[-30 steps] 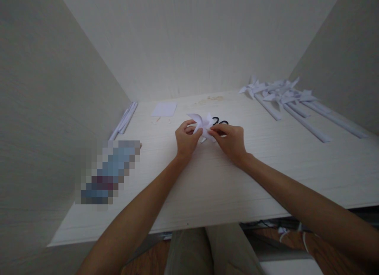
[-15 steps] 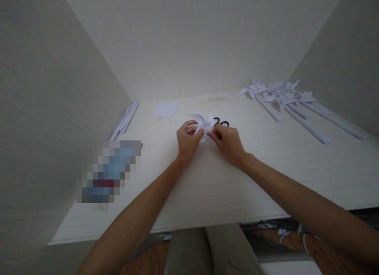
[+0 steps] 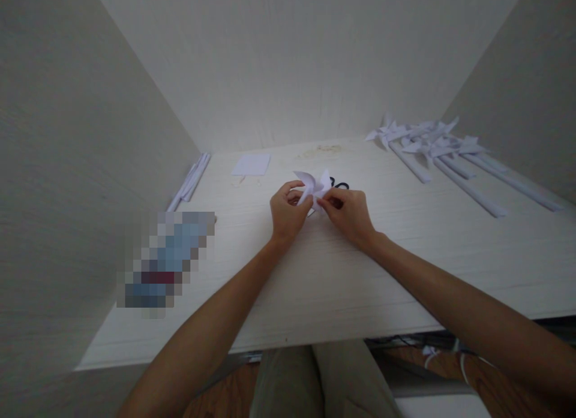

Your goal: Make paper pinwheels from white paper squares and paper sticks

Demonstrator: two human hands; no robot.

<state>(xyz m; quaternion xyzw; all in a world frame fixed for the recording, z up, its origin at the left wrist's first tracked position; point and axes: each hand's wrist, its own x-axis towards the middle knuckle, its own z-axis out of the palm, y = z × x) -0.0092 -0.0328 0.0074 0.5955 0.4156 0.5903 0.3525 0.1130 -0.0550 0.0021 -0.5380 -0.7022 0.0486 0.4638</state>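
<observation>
Both hands meet over the middle of the white table [image 3: 315,286]. My left hand [image 3: 286,212] and my right hand [image 3: 348,214] pinch a small white folded paper pinwheel head [image 3: 314,185] between their fingertips, held just above the tabletop. Its pointed flaps stick up and outward. Black scissors [image 3: 339,184] lie right behind the paper, mostly hidden by it and my right fingers.
Several finished white paper pinwheels on rolled paper sticks [image 3: 436,154] lie at the back right. Rolled paper sticks [image 3: 191,179] rest along the left wall. A white paper square [image 3: 251,164] lies at the back. A blurred bluish object [image 3: 168,259] sits at the left.
The paper pinwheel head has shifted slightly right and up between my fingers, and its flaps have turned a little. Both hands stay in nearly the same place.
</observation>
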